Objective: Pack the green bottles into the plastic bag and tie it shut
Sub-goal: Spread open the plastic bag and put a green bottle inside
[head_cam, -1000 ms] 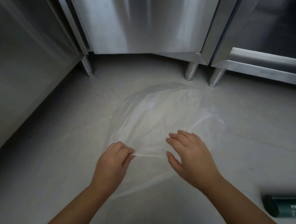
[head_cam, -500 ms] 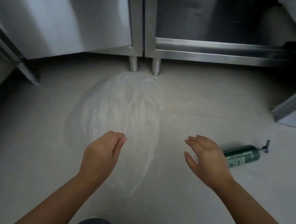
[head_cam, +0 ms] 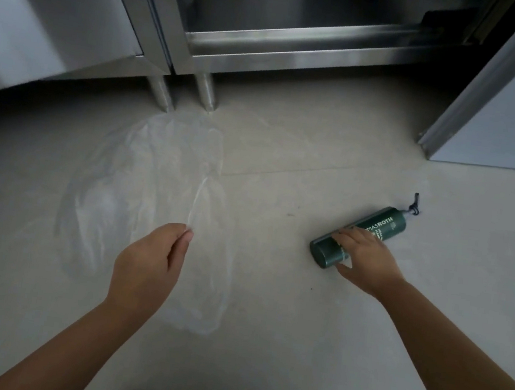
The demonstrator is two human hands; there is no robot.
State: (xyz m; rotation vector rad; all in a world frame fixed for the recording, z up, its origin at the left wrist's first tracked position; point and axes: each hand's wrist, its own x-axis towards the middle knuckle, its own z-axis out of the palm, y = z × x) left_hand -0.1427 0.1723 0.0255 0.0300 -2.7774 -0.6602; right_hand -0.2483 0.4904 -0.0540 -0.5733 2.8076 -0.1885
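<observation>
Right hand (head_cam: 367,261) has reached the green bottle (head_cam: 372,231), hiding its label.

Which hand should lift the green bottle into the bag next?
Right. The right hand already has its grip around the green bottle lying on the floor. The left hand is pinching the plastic bag edge, so it looks better left holding that.

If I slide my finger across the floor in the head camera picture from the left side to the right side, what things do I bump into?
Plastic bag → left hand pinching the bag's edge → right hand → green bottle lying on its side → bottle's dark pump top.
</observation>
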